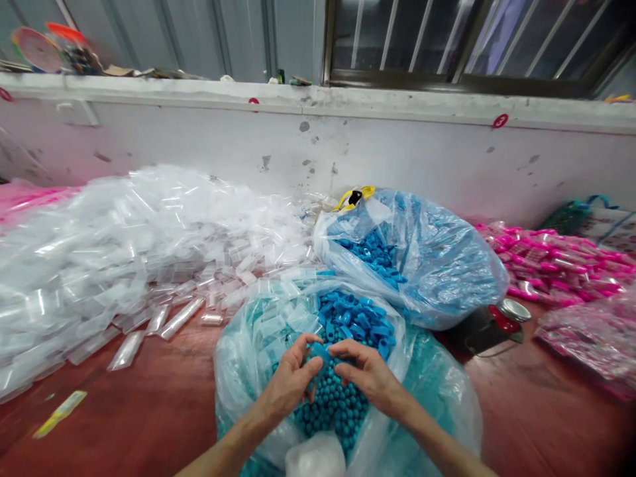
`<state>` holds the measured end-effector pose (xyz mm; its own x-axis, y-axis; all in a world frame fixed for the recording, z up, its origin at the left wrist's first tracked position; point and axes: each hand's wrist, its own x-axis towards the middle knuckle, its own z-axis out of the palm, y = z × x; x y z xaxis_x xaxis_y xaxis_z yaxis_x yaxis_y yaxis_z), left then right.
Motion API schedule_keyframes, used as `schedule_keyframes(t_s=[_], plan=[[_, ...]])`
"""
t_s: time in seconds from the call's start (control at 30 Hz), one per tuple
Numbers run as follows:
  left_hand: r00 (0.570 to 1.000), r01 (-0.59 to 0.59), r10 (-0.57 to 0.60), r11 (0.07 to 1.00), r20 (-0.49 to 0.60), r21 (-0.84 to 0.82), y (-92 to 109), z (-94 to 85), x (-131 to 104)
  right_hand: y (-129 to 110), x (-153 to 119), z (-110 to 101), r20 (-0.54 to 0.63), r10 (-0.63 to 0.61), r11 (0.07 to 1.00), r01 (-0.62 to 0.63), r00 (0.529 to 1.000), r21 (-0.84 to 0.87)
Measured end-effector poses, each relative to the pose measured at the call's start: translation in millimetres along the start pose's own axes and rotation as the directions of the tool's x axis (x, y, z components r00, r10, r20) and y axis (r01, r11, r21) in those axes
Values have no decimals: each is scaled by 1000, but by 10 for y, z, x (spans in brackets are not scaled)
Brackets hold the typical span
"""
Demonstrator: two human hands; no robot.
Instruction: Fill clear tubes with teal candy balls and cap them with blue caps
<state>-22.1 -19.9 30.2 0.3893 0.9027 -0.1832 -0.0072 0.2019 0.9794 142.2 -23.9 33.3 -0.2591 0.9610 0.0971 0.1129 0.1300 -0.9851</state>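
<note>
My left hand [297, 369] pinches a small blue plastic piece [319, 352] between thumb and fingers, above an open clear bag [233, 361]. Close against that piece is my right hand [365, 371], its thumb and forefinger drawn together; whatever sits between them is too small to make out. Below both hands the bag holds round teal beads [330, 404]. Glossy blue plastic parts [358, 321] lie in its back right portion, and clear plastic sleeves [281, 324] in its back left.
Clear sleeves [163, 232] form a big heap on the left. A second bag [432, 265] of blue parts stands behind. Right of it are a dark tin [484, 328] and pink packed items [561, 265]. A yellow cutter-like object [60, 414] lies on the red tabletop [149, 411].
</note>
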Motion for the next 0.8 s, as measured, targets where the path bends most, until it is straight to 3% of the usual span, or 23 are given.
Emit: schedule_keyframes(t_s=[0.1, 0.23, 0.3, 0.4, 0.5, 0.63, 0.7, 0.8], plan=[[999, 7, -8, 1000, 45, 25, 82, -26, -15, -45, 112, -25, -13, 229, 941, -218, 973, 260], [999, 20, -23, 998, 47, 67, 114, -5, -45, -113, 199, 33, -103, 301, 925, -264, 948, 274], [999, 34, -34, 996, 3, 79, 103, 7, -57, -150, 179, 67, -103, 218, 967, -201, 970, 153], [997, 25, -20, 998, -72, 61, 96, 22, -66, -193, 84, 117, -5, 46, 991, -47, 999, -128], [994, -32, 34, 999, -102, 26, 125, 43, -61, -187, -14, 203, 91, 20, 939, 12, 996, -344], [986, -124, 120, 992, -113, -22, 136, 57, -36, -145, -54, 346, 53, -104, 876, 117, 993, -468], [988, -121, 117, 992, -102, -31, 95, 45, -24, -151, -57, 384, 34, -165, 829, 158, 986, -537], [991, -93, 89, 995, -101, -38, 24, 24, -10, -186, -68, 390, 129, -167, 755, 211, 978, -621]])
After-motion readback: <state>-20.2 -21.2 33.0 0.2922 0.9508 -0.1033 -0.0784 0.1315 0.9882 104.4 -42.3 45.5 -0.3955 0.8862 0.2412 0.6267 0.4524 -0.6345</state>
